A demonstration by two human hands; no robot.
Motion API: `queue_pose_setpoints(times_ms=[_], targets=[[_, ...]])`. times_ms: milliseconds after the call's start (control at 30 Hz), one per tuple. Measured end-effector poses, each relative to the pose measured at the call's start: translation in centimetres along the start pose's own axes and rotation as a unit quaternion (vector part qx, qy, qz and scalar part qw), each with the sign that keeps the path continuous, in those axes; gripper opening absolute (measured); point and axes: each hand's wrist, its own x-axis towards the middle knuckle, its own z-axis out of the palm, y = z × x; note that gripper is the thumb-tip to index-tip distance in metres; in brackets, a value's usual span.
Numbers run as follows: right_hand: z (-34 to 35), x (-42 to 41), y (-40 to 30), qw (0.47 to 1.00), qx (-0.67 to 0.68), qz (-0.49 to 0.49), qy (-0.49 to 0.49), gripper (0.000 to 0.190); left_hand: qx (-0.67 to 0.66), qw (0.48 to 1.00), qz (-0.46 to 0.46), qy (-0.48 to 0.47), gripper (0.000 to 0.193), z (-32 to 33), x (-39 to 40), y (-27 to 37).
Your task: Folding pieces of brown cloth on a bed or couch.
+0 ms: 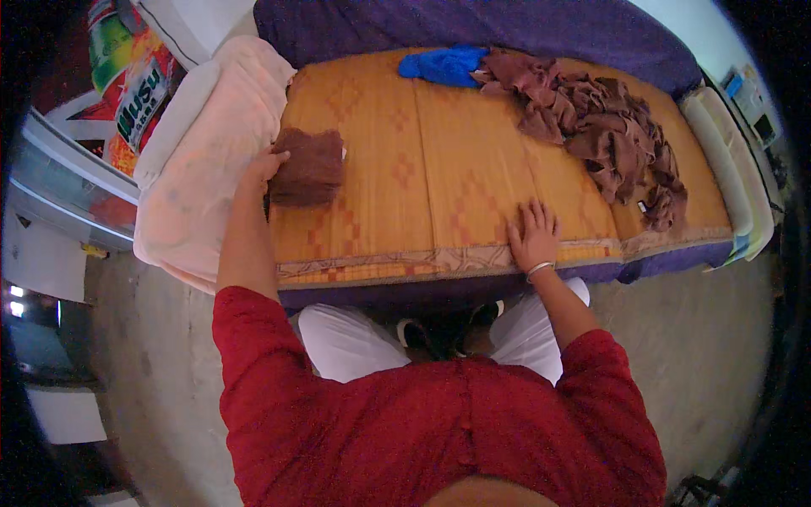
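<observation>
A neat stack of folded brown cloths (308, 168) lies at the left end of the orange patterned mat (380, 209). My left hand (269, 166) rests on the stack's left edge, with the fingers at its upper corner; whether it grips any cloth cannot be told. With its fingers apart, my right hand (534, 234) lies flat on the mat near the front edge, a bracelet at the wrist, and holds nothing. Farther back on the right spreads a loose heap of crumpled brown cloths (595, 120). A blue cloth (440, 65) touches the heap's left end.
The mat covers a sofa with a purple backrest cover (469, 25). A peach cloth (215, 152) drapes the left armrest, and a pale cushion (722, 158) stands at the right end. Beyond the left armrest is a large printed picture of a bottle (114, 51).
</observation>
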Motion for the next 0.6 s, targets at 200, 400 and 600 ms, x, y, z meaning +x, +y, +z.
queue_pose_setpoints(times_ms=[200, 400, 600], targets=[[-0.5, -0.1, 0.1, 1.000, -0.009, 0.010, 0.004, 0.050, 0.041, 0.995, 0.090, 0.006, 0.040, -0.4, 5.2, -3.9], [-0.5, 0.1, -1.2, 1.000, 0.013, -0.010, 0.007, 0.050, 0.216, 0.958, 0.138, 0.130, 0.044, -4.4, 9.3, -11.8], [-0.1, -0.1, 0.2, 1.000, -0.011, -0.001, 0.020, 0.048, 0.236, 0.945, 0.132, 0.184, 0.042, -0.3, 6.1, -7.3]])
